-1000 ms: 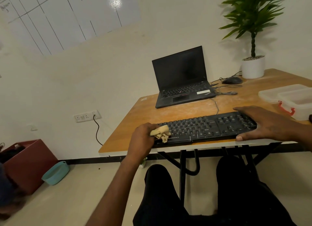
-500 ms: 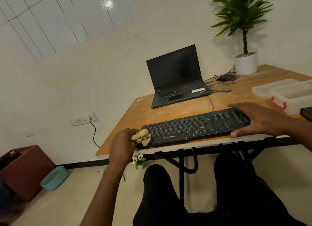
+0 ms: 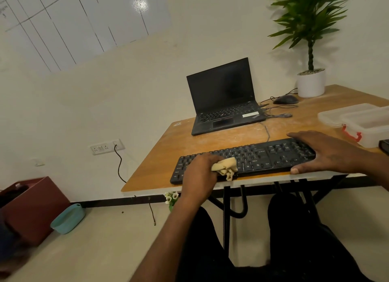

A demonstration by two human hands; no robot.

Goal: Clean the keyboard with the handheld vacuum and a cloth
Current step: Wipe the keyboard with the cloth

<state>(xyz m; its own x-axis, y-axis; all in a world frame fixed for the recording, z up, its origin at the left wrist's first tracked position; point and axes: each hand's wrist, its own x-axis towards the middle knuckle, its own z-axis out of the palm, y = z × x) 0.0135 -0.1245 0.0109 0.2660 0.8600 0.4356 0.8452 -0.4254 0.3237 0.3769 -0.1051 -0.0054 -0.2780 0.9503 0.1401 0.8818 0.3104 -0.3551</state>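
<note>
A black keyboard [image 3: 259, 157] lies along the front edge of the wooden table [image 3: 168, 155]. My left hand [image 3: 199, 173] is closed around a crumpled tan cloth [image 3: 226, 168] and presses it on the left half of the keys. My right hand [image 3: 325, 152] lies flat over the keyboard's right end, thumb at its front edge, fingers spread on the number pad. No handheld vacuum is in view.
An open black laptop [image 3: 225, 100] stands behind the keyboard, with a mouse [image 3: 285, 99] and cables to its right. A potted plant [image 3: 311, 82] and clear plastic boxes [image 3: 362, 123] sit at the right. On the floor: a red box [image 3: 35, 206], a teal tub [image 3: 67, 218].
My left hand has carried the cloth from the keyboard's left end rightward onto the keys. My right hand has kept its place on the right end.
</note>
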